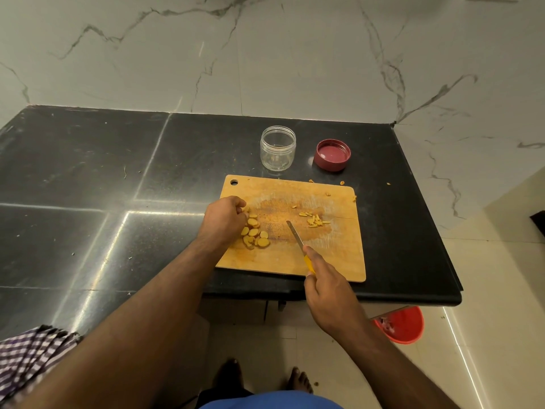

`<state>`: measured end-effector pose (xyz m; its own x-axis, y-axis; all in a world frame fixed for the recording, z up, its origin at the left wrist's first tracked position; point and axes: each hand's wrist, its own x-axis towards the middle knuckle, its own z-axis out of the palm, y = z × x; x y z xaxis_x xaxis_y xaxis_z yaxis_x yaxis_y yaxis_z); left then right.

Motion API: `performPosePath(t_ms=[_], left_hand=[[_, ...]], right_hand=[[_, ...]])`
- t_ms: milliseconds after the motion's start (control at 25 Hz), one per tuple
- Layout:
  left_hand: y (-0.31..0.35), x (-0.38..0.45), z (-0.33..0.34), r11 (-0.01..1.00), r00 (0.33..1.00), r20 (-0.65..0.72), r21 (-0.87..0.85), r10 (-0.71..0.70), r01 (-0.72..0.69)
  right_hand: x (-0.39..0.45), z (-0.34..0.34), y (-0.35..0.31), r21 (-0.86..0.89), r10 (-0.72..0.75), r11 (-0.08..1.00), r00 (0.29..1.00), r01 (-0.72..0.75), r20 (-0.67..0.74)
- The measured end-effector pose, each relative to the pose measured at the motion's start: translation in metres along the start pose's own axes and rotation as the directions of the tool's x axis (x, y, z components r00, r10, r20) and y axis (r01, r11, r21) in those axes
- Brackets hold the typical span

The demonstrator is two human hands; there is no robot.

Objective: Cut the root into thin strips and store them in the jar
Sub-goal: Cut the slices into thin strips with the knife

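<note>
- Root slices (255, 234): small heap of yellow rounds on the left part of the cutting board (283, 261), lying flat, some overlapping. No clear long axis on them — roundish/oval coins.
- Left hand (224, 218) sits right at the heap's upper-left edge, fingers curled in, fingertips touching or pinching the topmost slices; can't tell for sure if one is actually picked up.
- Knife (295, 235): blade lies just right of the heap, tip pointing up-left toward board centre, apart from the slices w/ a bare strip of board between.
- Right hand (327, 286) wrapped round the yellow handle, forefinger stretched along toward the blade; this grip is closed tight on the knife, near the board's front edge.
- So: slices lie left of the blade, left hand is much the nearer to them. Probably it'll need to slide a few slices rightward under the blade.
- Cut strips (314, 219): thin sticks in a loose cluster right of the blade tip, plus strays near the far edge.
- Jar (277, 149): clear, upright, open, looks empty, on the dark surface (88, 172) just beyond the board. Red lid (332, 154) lies beside it, inside up.
</note>
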<state>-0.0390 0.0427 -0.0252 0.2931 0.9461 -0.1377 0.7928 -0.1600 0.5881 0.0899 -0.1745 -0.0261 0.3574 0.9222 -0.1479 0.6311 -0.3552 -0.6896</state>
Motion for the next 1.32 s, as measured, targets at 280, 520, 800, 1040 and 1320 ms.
performPosePath(t_ms=[280, 520, 800, 1040, 1320], left_hand=[[0.000, 0.004, -0.001, 0.998, 0.998, 0.053, 0.062, -0.014, 0.010], [0.003, 0.004, -0.006, 0.999, 0.995, 0.099, 0.047, -0.018, 0.013], [0.022, -0.001, -0.010, 0.999, 0.994, 0.108, -0.045, 0.035, -0.030], [0.053, -0.016, 0.022, 0.987, 0.951, 0.271, 0.019, 0.150, -0.161], [0.057, -0.011, 0.029, 0.979, 0.961, 0.221, 0.081, 0.166, -0.188]], right_hand=[[-0.002, 0.000, 0.000, 0.004, 0.001, 1.000, 1.000, -0.001, 0.005], [-0.001, 0.001, 0.001, -0.006, 0.005, 1.000, 1.000, -0.005, 0.014], [0.004, -0.003, 0.005, 0.020, 0.029, 0.999, 0.999, -0.029, -0.017], [0.010, -0.010, 0.009, 0.040, 0.053, 0.998, 0.997, -0.051, -0.051], [0.010, -0.011, 0.011, 0.040, 0.060, 0.998, 0.997, -0.058, -0.044]])
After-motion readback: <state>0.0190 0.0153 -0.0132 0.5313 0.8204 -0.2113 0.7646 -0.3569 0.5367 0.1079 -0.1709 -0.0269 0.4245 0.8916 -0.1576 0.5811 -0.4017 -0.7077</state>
